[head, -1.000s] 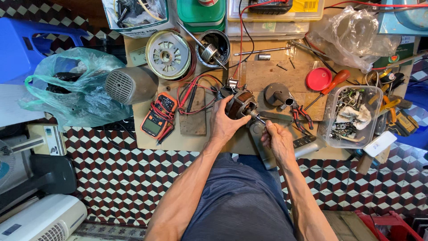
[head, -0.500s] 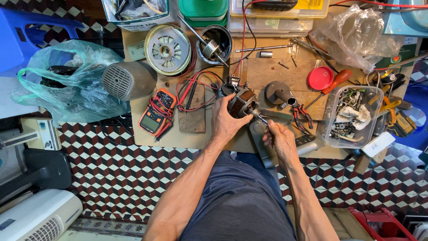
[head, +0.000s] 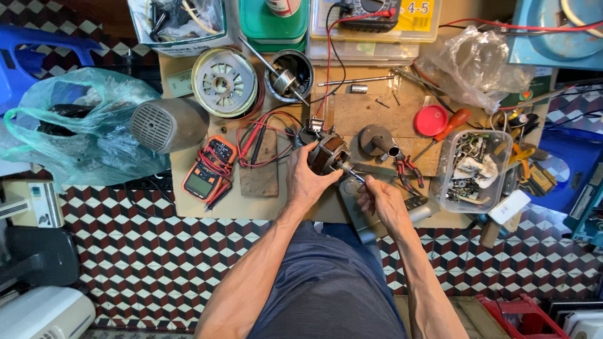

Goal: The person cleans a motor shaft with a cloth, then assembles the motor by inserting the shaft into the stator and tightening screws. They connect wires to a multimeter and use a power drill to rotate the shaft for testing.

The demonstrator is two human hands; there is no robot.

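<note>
While the left hand (head: 309,182) wraps its fingers around a motor stator (head: 328,152) with copper windings, holding it just above the middle of the tabletop (head: 251,204), the right hand (head: 382,202) is pinched shut on a thin metal tool (head: 353,174) whose tip meets the near right side of the stator. Red and black wires (head: 267,125) run from the stator to the far left. Just left of them lies an orange multimeter (head: 207,168), and beyond that a grey round housing (head: 168,124) lies on its side at the tabletop's left edge. Farther off stand a cream ribbed motor cover (head: 223,83) and a rotor with its shaft in a dark cup (head: 290,76). Right of the stator stands a small grey metal part (head: 377,139), with red-handled pliers (head: 409,169) just beside it. A red lid (head: 431,120) and a red-handled screwdriver (head: 449,125) lie farther right, near a clear tub (head: 480,164) of small hardware. A green plastic bag (head: 69,125) sits well to the left, over the patterned floor (head: 157,251).
</note>
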